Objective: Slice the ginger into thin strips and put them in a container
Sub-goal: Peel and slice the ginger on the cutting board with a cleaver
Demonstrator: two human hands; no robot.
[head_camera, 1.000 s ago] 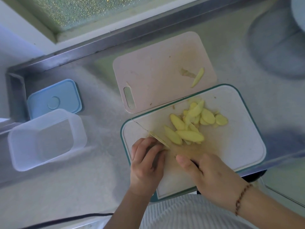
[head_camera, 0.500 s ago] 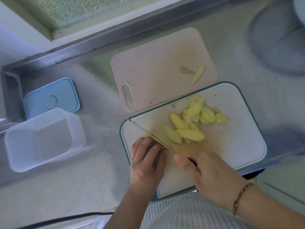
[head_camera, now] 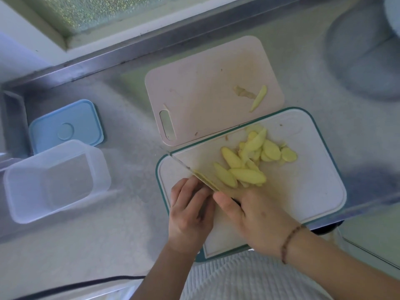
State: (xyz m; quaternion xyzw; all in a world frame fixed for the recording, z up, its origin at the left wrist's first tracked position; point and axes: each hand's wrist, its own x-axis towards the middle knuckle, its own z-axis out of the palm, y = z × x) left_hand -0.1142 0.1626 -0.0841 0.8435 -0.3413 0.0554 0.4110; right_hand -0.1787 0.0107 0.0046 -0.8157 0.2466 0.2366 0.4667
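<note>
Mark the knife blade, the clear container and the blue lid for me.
knife blade [head_camera: 195, 175], head view, on the flat of the blade just ahead of the fingers.
clear container [head_camera: 26, 169], head view, on its near-left rim.
blue lid [head_camera: 65, 131], head view, on the round mark at its centre.

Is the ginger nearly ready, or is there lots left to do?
About midway. A pile of ginger slices already lies on the cutting board. The right hand works the knife beside the left hand. The clear container holds nothing yet.
</note>
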